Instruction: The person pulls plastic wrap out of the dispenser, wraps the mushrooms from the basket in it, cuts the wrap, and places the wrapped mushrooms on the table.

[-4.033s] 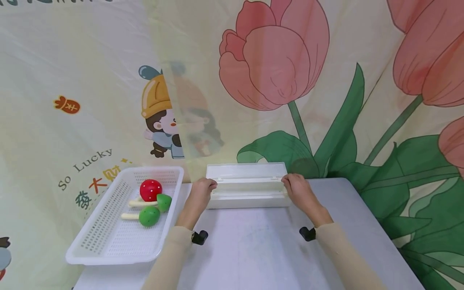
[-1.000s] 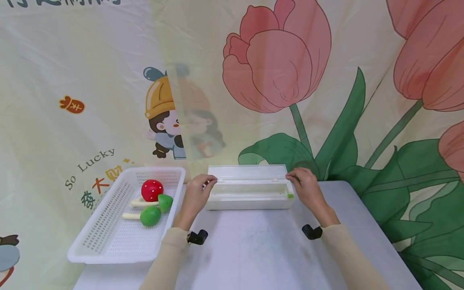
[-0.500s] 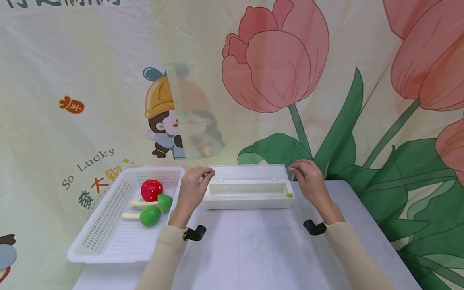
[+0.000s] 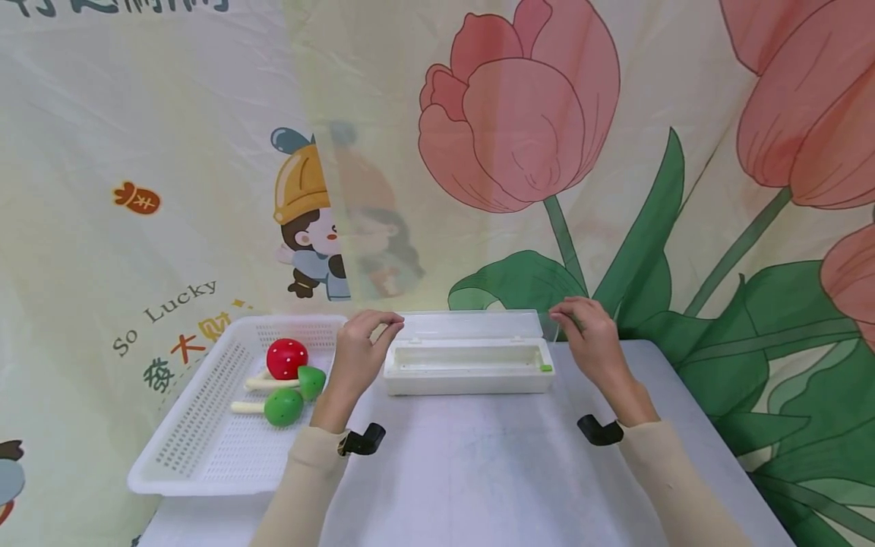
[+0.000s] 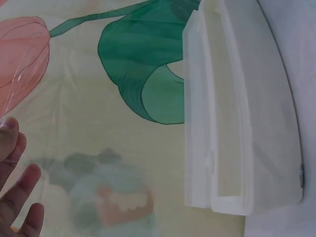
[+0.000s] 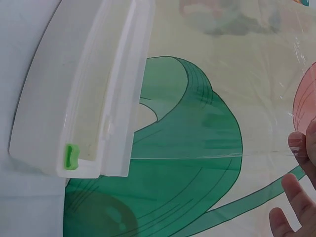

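A long white cling film dispenser [image 4: 472, 384] sits at the back of the table, its translucent lid [image 4: 472, 325] raised. A green slider [image 4: 545, 368] shows at its right end. Clear cling film [image 6: 266, 154] stretches up from the box; its edge and creases catch light in the right wrist view. My left hand [image 4: 361, 351] pinches the film's left corner between thumb and forefinger, above and left of the box. On the other side, my right hand [image 4: 595, 343] pinches the right corner. In both wrist views the remaining fingers are spread loosely.
Left of the dispenser stands a white perforated basket [image 4: 153, 475]. It holds a red spotted ball-shaped toy [image 4: 286, 358] and green-headed toys [image 4: 283, 408] with cream sticks. A printed cloth [image 4: 383, 68] hangs close behind the white table [image 4: 478, 471].
Both hands have risen from the dispenser's opening and spread slightly apart, drawing cling film out with them. The green slider has come into view. Dispenser and basket stay put.
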`<state>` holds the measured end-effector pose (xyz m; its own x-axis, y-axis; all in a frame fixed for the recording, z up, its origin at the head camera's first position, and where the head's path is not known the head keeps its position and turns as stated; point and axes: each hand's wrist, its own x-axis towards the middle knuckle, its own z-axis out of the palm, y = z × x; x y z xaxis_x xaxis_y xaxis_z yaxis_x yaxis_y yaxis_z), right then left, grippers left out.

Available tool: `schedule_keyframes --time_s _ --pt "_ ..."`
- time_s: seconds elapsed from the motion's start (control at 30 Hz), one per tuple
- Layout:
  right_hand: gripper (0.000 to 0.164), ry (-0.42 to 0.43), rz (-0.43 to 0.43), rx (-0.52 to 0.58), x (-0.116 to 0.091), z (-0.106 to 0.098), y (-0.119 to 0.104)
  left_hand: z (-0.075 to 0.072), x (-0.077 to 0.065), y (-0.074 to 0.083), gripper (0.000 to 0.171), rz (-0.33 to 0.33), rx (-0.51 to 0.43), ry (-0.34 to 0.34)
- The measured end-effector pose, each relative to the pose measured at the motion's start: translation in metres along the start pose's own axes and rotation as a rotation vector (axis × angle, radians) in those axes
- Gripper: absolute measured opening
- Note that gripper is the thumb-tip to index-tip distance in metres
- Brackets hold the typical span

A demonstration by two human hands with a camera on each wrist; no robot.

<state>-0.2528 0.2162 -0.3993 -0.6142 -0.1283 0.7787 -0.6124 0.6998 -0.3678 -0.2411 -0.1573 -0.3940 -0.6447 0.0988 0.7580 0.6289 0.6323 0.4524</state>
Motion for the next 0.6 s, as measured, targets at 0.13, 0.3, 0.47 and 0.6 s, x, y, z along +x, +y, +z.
schedule_keyframes --time_s 0.13,0.3,0.47,0.6 --pt "0.008 0.0 -0.012 -0.006 -0.0032 -0.0027 -0.0005 -0.001 -0.0025 0.0019 0.011 0.004 -0.024 -0.012" --pt "0.009 0.008 -0.025 -0.009 -0.0065 -0.0057 -0.0021 -0.0031 -0.0047 0.0036 0.012 0.04 -0.028 -0.006" --pt "0.009 0.021 -0.044 -0.001 -0.0061 -0.0068 -0.0039 -0.0059 -0.0049 0.0053 0.013 0.067 -0.026 0.008" --pt "0.009 0.022 -0.043 -0.002 -0.0052 -0.008 -0.0063 -0.0074 -0.0049 0.0051 0.012 0.068 -0.023 0.009"
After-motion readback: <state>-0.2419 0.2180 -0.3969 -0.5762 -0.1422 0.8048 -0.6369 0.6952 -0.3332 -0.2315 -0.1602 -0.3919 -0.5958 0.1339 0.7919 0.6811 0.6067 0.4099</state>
